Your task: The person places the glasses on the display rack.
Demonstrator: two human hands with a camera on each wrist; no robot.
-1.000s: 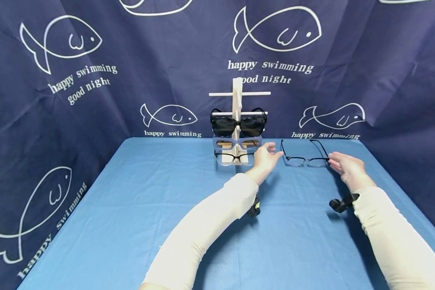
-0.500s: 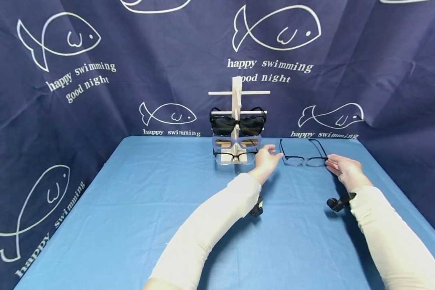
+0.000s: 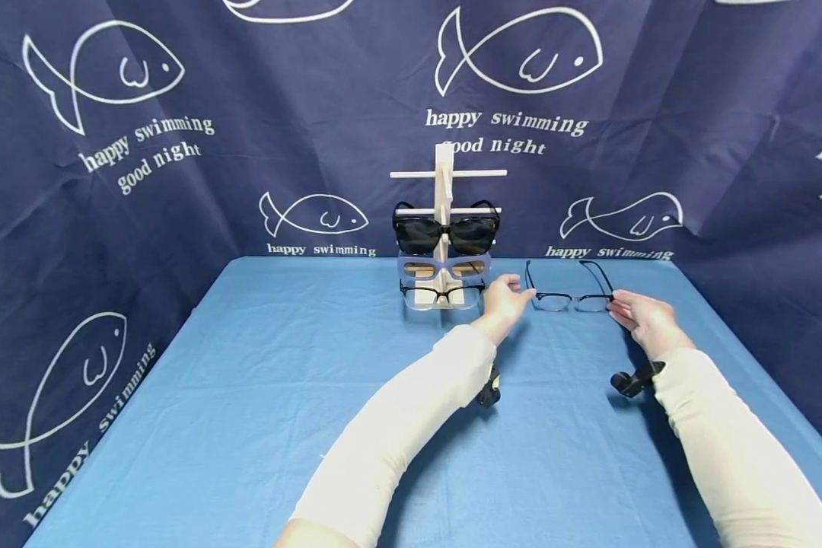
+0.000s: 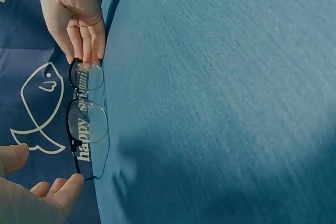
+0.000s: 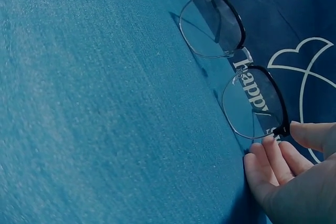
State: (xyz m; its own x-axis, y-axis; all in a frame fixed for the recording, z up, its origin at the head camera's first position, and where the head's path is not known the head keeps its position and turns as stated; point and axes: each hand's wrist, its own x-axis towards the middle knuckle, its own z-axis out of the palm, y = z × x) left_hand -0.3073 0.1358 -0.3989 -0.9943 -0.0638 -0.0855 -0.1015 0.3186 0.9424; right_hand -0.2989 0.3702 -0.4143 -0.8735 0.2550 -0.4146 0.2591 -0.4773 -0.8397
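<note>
A pair of half-rim eyeglasses (image 3: 553,301) with dark upper rims lies at the back right of the blue table, arms unfolded toward the backdrop. My right hand (image 3: 647,320) pinches its right front corner; in the right wrist view the thumb (image 5: 310,135) is at the dark hinge corner, with the fingers curled below. On the other side is my left hand (image 3: 503,304), its thumb and fingers spread apart. One left fingertip meets the left arm of the eyeglasses (image 4: 86,121) in the left wrist view, while the thumb (image 4: 16,157) stands off.
Left of my left hand stands a wooden display rack (image 3: 444,164) with a bare top bar (image 3: 479,173). It carries black sunglasses (image 3: 418,236), purple-framed glasses (image 3: 406,266) and clear dark-topped glasses (image 3: 421,298). A navy fish-print backdrop (image 3: 301,152) rises behind the table (image 3: 246,396).
My right hand has come slightly left and its fingers have closed on the corner of the eyeglasses. My left hand stays nearly in place, and the view has shifted a little.
</note>
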